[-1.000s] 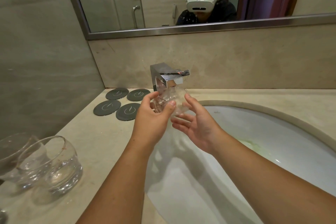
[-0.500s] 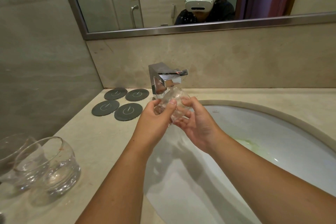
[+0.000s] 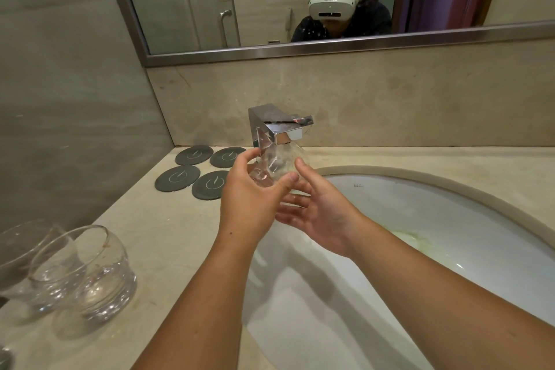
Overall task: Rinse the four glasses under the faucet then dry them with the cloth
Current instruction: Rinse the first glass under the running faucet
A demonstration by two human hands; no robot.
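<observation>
Glass, three counted. One glass (image 3: 279, 164) sits under the faucet (image 3: 282, 126) at 12 o'clock, gripped by the left hand (image 3: 249, 198). The right hand (image 3: 318, 213) is spread flat-fingered beneath it (thumb at the glass). Two glasses (image 3: 90, 273) stand on the counter (image 3: 165, 234) at 8 o'clock, the farther one cut off by the frame. Four coasters (image 3: 195, 155) lie at 10 o'clock, well apart from them. The sink (image 3: 450, 219) rim runs off at 3 o'clock. Water flow is hard to make out.

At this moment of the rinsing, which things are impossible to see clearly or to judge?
- Head view: whether water runs from the faucet; the clear glass in the left hand hides its outlet.
- Head view: the far glass is cut by the left edge and partly behind the near glass.
- Head view: the object at the bottom-left corner is cut off; a fourth glass cannot be confirmed.
- The cloth is nowhere in view.
</observation>
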